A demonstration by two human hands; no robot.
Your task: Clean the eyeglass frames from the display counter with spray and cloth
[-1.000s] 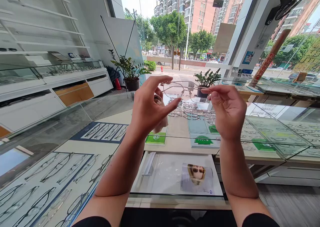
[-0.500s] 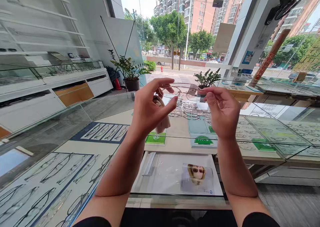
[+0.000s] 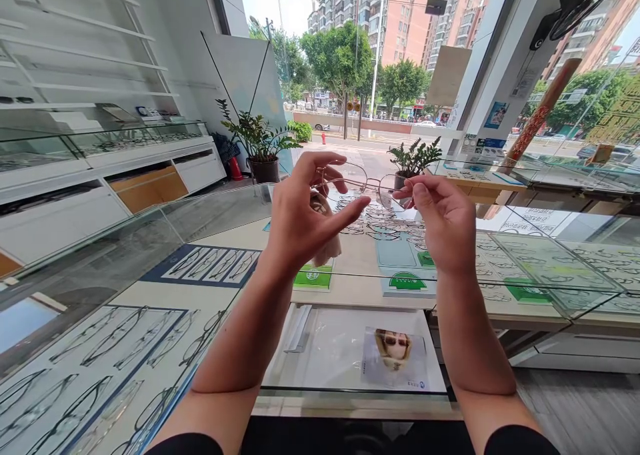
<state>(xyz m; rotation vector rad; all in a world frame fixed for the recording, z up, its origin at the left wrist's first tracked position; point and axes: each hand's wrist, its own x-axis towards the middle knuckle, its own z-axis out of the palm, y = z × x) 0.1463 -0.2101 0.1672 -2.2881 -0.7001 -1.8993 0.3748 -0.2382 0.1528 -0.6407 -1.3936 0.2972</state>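
A pair of thin metal-framed eyeglasses (image 3: 391,190) is held up above the glass counter, its left side a little higher than its right. My right hand (image 3: 447,225) pinches the frame's right end between thumb and fingers. Around the left lens, my left hand (image 3: 300,218) has its thumb and index finger spread apart. A pale cloth (image 3: 328,247) hangs below that palm, tucked in the curled lower fingers, which are partly hidden. Whether those fingers also touch the frame is hard to make out.
Beneath the glass countertop (image 3: 240,205) lie rows of eyeglasses (image 3: 115,335), green-and-white cards (image 3: 407,281) and a drawer-like white tray (image 3: 330,368) holding a photo card (image 3: 395,358). Potted plants (image 3: 263,168) stand by the window. Further display cases (image 3: 565,261) extend right.
The eyeglasses have tilted, so their left lens sits higher and both lenses face me more. My left thumb has moved right; my right hand has shifted slightly left.
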